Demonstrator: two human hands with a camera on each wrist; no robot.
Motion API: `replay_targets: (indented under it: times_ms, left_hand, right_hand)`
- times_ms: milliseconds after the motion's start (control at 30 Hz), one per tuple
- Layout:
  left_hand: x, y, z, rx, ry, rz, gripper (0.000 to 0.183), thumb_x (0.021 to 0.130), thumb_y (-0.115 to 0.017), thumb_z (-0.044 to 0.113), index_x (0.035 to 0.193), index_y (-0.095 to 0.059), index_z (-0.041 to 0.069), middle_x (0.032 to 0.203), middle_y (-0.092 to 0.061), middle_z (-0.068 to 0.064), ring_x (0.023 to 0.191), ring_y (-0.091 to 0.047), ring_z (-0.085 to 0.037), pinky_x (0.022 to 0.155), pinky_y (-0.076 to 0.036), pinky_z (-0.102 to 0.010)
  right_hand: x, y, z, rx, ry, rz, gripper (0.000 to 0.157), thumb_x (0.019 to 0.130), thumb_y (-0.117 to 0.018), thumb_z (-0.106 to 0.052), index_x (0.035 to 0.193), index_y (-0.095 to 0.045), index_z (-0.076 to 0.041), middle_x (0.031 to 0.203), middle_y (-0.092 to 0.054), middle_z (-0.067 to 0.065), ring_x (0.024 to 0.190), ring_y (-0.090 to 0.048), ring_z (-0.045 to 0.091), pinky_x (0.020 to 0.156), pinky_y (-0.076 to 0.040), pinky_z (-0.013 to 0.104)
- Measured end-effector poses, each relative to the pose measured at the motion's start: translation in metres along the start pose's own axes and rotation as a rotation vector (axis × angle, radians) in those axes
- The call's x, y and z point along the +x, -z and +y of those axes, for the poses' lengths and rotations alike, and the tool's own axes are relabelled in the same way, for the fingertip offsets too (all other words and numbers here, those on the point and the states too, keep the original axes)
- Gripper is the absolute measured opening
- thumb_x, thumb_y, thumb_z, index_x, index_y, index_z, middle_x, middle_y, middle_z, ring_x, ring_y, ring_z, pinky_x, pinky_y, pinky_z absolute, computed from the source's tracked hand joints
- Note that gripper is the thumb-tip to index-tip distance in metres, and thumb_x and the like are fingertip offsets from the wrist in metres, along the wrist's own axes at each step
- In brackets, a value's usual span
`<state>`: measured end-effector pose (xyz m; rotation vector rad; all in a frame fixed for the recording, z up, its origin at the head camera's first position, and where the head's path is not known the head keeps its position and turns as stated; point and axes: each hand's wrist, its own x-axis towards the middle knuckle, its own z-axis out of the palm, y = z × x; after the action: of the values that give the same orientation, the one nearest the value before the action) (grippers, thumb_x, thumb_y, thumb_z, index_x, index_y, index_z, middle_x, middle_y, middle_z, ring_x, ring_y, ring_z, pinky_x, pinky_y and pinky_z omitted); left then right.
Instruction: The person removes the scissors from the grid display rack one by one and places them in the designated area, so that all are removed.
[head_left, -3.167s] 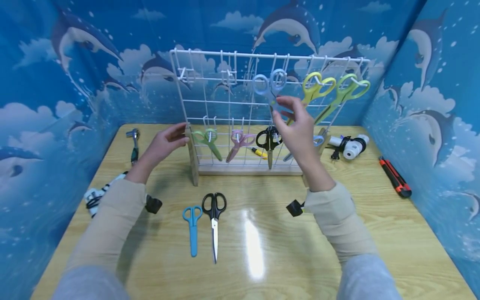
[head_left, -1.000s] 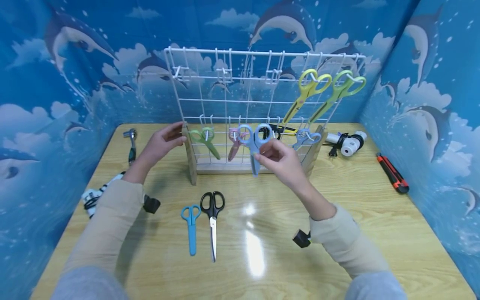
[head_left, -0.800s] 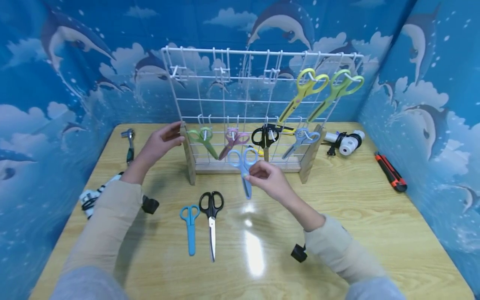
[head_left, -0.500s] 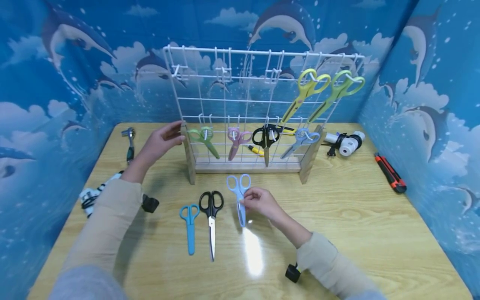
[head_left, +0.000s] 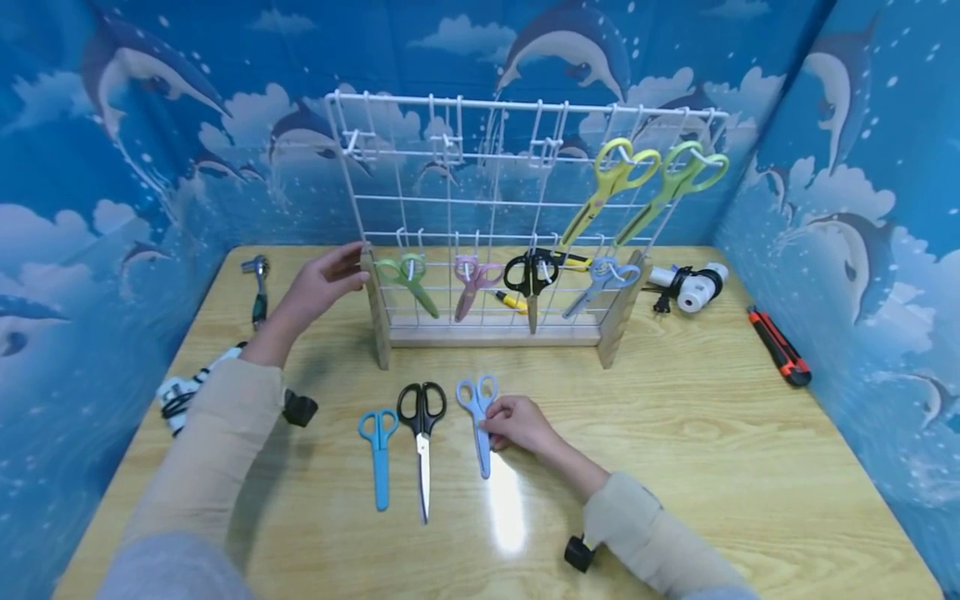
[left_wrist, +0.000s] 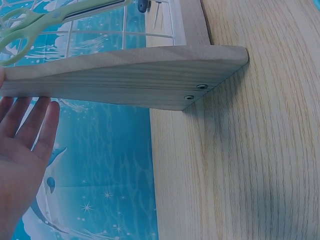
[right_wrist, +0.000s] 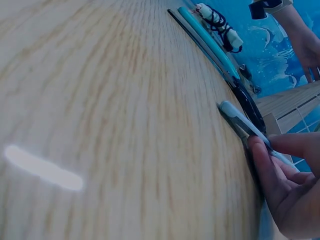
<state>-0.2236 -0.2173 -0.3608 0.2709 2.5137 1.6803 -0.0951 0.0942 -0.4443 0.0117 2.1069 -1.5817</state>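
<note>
My right hand pinches light blue scissors by their middle, handles pointing away from me, low over the table. In the right wrist view the scissors lie almost flat, close to the wood; I cannot tell whether they fully touch it. To their left lie black-handled scissors and blue scissors. My left hand holds the left wooden post of a white wire rack. In the left wrist view the fingers meet one edge of the post, the thumb the other.
Yellow scissors and green scissors hang top right on the rack; several more hang on its lower row. A red-black cutter and a white corded tool lie right. A ratchet lies left.
My right hand took the light blue scissors off an upper hook, then carried them down and toward me, beside the black-handled pair. My left hand stayed at the post.
</note>
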Motion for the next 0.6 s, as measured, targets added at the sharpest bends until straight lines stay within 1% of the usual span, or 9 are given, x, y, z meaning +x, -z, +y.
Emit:
replay_targets:
  times_ms: [100, 133, 200, 333, 433, 467, 500, 533, 600]
  left_hand:
    - [-0.006, -0.001, 0.013, 0.018, 0.006, -0.013, 0.059, 0.080, -0.055, 0.037, 0.132, -0.028, 0.027, 0.134, -0.032, -0.007, 0.118, -0.036, -0.025, 0.093, -0.036, -0.042]
    - [-0.001, 0.000, 0.004, 0.007, 0.002, -0.004, 0.059, 0.079, -0.056, 0.037, 0.131, -0.029, 0.028, 0.133, -0.034, -0.006, 0.117, -0.037, -0.024, 0.092, -0.038, -0.041]
    - [0.015, 0.003, -0.027, 0.019, -0.016, 0.015, 0.059, 0.078, -0.057, 0.039, 0.130, -0.030, 0.032, 0.132, -0.036, 0.000, 0.115, -0.039, -0.019, 0.090, -0.040, -0.039]
    - [0.054, 0.012, -0.103, 0.038, -0.071, 0.049, 0.057, 0.078, -0.057, 0.039, 0.127, -0.029, 0.039, 0.130, -0.036, 0.009, 0.113, -0.041, -0.012, 0.085, -0.044, -0.038]
    - [0.069, 0.014, -0.130, 0.028, -0.098, 0.057, 0.057, 0.078, -0.057, 0.037, 0.127, -0.029, 0.039, 0.131, -0.035, 0.010, 0.114, -0.040, -0.013, 0.086, -0.042, -0.042]
    - [0.070, 0.014, -0.131, 0.013, -0.102, 0.061, 0.057, 0.078, -0.058, 0.037, 0.127, -0.029, 0.039, 0.131, -0.035, 0.010, 0.114, -0.041, -0.013, 0.085, -0.042, -0.044]
    - [0.059, 0.012, -0.110, -0.002, -0.082, 0.052, 0.058, 0.078, -0.058, 0.036, 0.128, -0.030, 0.037, 0.132, -0.035, 0.007, 0.115, -0.040, -0.015, 0.087, -0.041, -0.044]
    - [0.059, 0.012, -0.108, -0.045, -0.078, 0.027, 0.058, 0.078, -0.058, 0.035, 0.129, -0.030, 0.033, 0.132, -0.035, 0.005, 0.115, -0.040, -0.016, 0.088, -0.040, -0.042]
    - [0.038, 0.008, -0.069, -0.032, -0.057, 0.017, 0.058, 0.078, -0.057, 0.037, 0.130, -0.030, 0.031, 0.132, -0.036, 0.001, 0.115, -0.040, -0.018, 0.090, -0.040, -0.041]
  right_hand:
    - [0.001, -0.002, 0.000, -0.010, 0.009, -0.010, 0.018, 0.073, -0.062, -0.002, 0.085, -0.054, 0.009, 0.061, -0.060, 0.011, 0.044, -0.055, 0.011, 0.047, -0.052, 0.030]
    - [0.001, -0.002, -0.001, -0.019, 0.013, -0.013, 0.018, 0.074, -0.061, -0.003, 0.085, -0.055, 0.009, 0.061, -0.060, 0.011, 0.044, -0.055, 0.011, 0.047, -0.052, 0.030]
    - [0.001, -0.004, -0.002, -0.027, 0.012, -0.019, 0.018, 0.074, -0.061, -0.003, 0.086, -0.055, 0.009, 0.060, -0.060, 0.011, 0.043, -0.055, 0.012, 0.046, -0.052, 0.030]
    - [0.002, -0.009, -0.004, -0.071, 0.014, -0.025, 0.018, 0.075, -0.061, -0.005, 0.086, -0.055, 0.008, 0.059, -0.060, 0.011, 0.043, -0.055, 0.013, 0.044, -0.051, 0.029]
    - [0.001, -0.012, -0.007, -0.101, 0.022, -0.024, 0.017, 0.075, -0.061, -0.005, 0.085, -0.055, 0.008, 0.058, -0.060, 0.011, 0.042, -0.055, 0.013, 0.043, -0.051, 0.029]
    - [0.001, -0.012, -0.008, -0.107, 0.024, -0.023, 0.017, 0.075, -0.060, -0.005, 0.085, -0.054, 0.008, 0.058, -0.060, 0.011, 0.042, -0.055, 0.013, 0.043, -0.051, 0.029]
    - [0.001, -0.013, -0.008, -0.115, 0.025, -0.022, 0.017, 0.075, -0.060, -0.005, 0.084, -0.054, 0.008, 0.058, -0.059, 0.011, 0.042, -0.055, 0.013, 0.042, -0.051, 0.029]
    - [0.001, -0.014, -0.009, -0.122, 0.023, -0.021, 0.016, 0.075, -0.060, -0.005, 0.084, -0.054, 0.007, 0.058, -0.059, 0.011, 0.042, -0.055, 0.014, 0.042, -0.051, 0.029]
    - [0.001, -0.015, -0.009, -0.134, 0.022, -0.019, 0.016, 0.075, -0.061, -0.005, 0.083, -0.053, 0.007, 0.057, -0.059, 0.011, 0.041, -0.055, 0.014, 0.042, -0.051, 0.029]
